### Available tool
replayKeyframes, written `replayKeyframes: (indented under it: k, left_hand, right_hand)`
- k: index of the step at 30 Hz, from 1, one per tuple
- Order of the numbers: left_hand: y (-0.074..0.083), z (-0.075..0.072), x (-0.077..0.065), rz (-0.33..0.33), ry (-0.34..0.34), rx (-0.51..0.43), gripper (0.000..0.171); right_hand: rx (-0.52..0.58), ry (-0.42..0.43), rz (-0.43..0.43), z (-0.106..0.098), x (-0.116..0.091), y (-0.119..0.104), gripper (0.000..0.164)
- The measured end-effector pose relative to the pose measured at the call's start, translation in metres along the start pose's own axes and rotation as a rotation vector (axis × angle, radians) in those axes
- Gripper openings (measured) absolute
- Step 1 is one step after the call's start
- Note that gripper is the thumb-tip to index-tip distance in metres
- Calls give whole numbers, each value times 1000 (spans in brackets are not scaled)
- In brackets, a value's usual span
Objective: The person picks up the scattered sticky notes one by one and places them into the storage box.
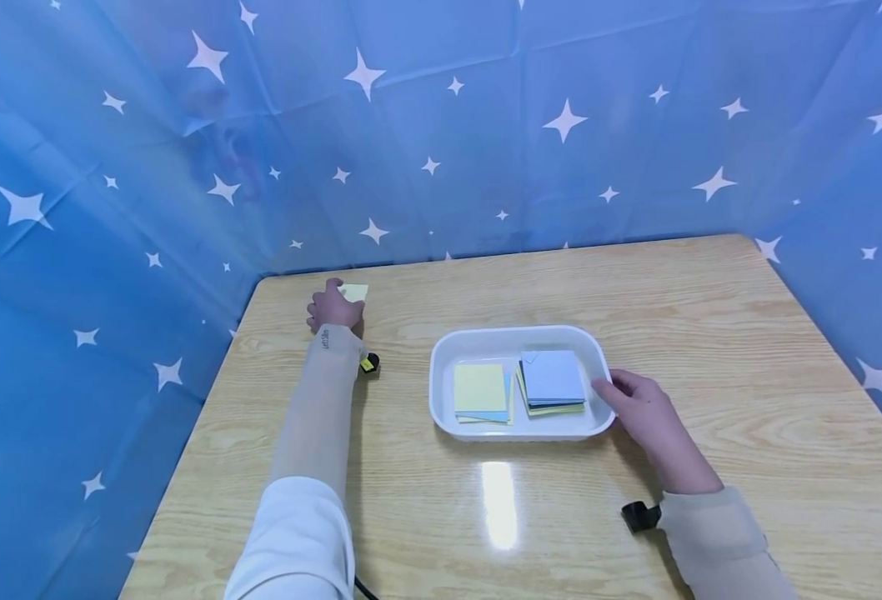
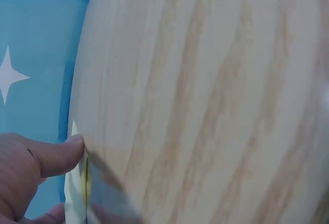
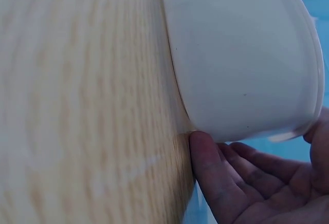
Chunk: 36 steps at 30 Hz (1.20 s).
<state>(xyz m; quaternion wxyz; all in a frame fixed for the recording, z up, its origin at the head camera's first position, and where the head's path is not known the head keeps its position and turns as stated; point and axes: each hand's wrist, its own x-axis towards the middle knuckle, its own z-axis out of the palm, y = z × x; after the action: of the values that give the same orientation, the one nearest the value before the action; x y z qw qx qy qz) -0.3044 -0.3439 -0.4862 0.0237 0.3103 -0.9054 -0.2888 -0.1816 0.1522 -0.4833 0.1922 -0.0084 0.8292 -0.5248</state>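
At the table's far left, my left hand (image 1: pixel 333 308) pinches a small pad of pale yellow paper notes (image 1: pixel 354 292). The left wrist view shows the thumb against the face of the notes (image 2: pixel 75 198), which stand on edge; the other fingers are mostly hidden. A white plastic tray (image 1: pixel 516 337) sits mid-table, and my right hand (image 1: pixel 643 417) grips its right end. The thumb is over the rim, while the curled fingers (image 3: pixel 205 154) lie low against the outer wall. Inside are a yellow-topped stack of notes (image 1: pixel 478 387) and a blue-topped stack (image 1: pixel 552 375).
The wooden table (image 1: pixel 711 333) reaches back to a blue curtain (image 1: pixel 471 125) with white stars. Black wrist cameras are strapped to both wrists, the right one (image 1: pixel 639 517) hanging close over the table. A black cable (image 1: pixel 366 589) runs by the left sleeve.
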Motion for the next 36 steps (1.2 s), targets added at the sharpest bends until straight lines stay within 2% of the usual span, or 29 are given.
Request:
replayKeyframes:
  k: [6,12,20,22,30,36]
  left_hand:
    - [-1,-6,-3,4,7,-73,72]
    - [-6,-6,-4,25,21,-89,70]
    - [-12,-9,-6,39,17,-142,76]
    - [-14,-10,-7,52,9,-164,73]
    - [-20,-18,-16,123,10,-222,42]
    - [-19,-25,-26,133,-20,-295,42]
  right_hand:
    - [-20,0,-9,0,1,-1,70]
    - [-26,-7,-1,0,0,-2,70]
    - [-26,-5,-13,0,2,0,72]
    - [-28,-5,-15,0,2,0,72]
    - [-48,-5,-12,0,2,0,72]
    - [-65,-1,-29,-2,3,-2,72]
